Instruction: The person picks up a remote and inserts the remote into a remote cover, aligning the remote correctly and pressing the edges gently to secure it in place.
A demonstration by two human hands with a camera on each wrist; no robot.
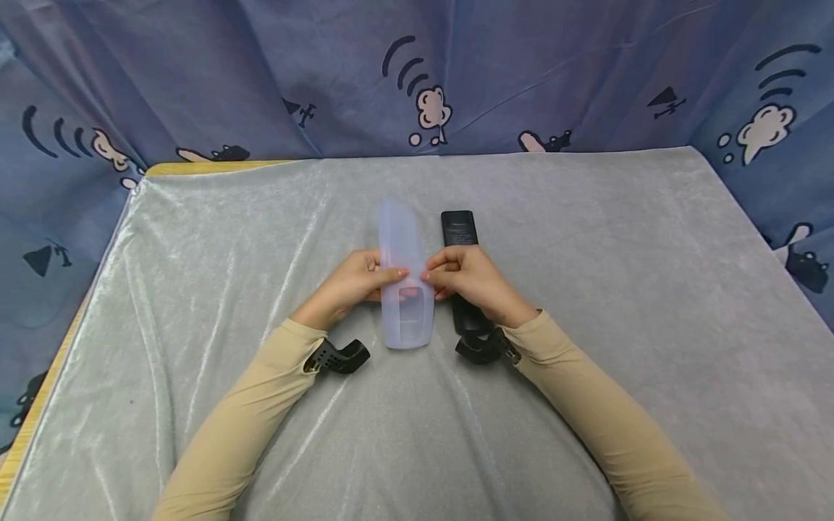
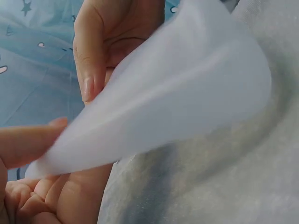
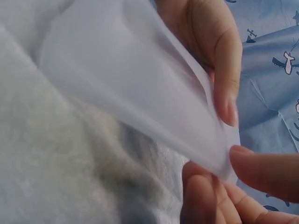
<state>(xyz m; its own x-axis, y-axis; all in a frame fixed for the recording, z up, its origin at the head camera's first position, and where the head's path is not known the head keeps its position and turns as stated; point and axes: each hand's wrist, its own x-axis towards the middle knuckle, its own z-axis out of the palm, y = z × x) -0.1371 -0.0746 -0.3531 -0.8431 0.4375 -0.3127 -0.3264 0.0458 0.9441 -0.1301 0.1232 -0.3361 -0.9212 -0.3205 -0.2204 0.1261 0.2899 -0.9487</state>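
Observation:
A translucent, whitish silicone remote-control cover (image 1: pixel 399 235) stands out in the middle of the head view, with a rectangular cut-out near its front end. My left hand (image 1: pixel 348 286) pinches its left edge, thumb on top and fingers underneath. On the opposite edge, my right hand (image 1: pixel 478 284) pinches the cover between thumb and fingers. A black remote control (image 1: pixel 459 228) lies on the cloth just right of the cover, partly hidden under my right hand. Both wrist views show the thin, bent wall of the cover (image 2: pixel 187 98) between the two hands.
A grey velvet cloth (image 1: pixel 586 239) with wrinkles covers the table. A patterned blue curtain (image 1: pixel 521 65) hangs behind and along both sides. Yellow table edge (image 1: pixel 215 167) shows at the back left. Black wrist mounts (image 1: pixel 342 357) sit on both sleeves.

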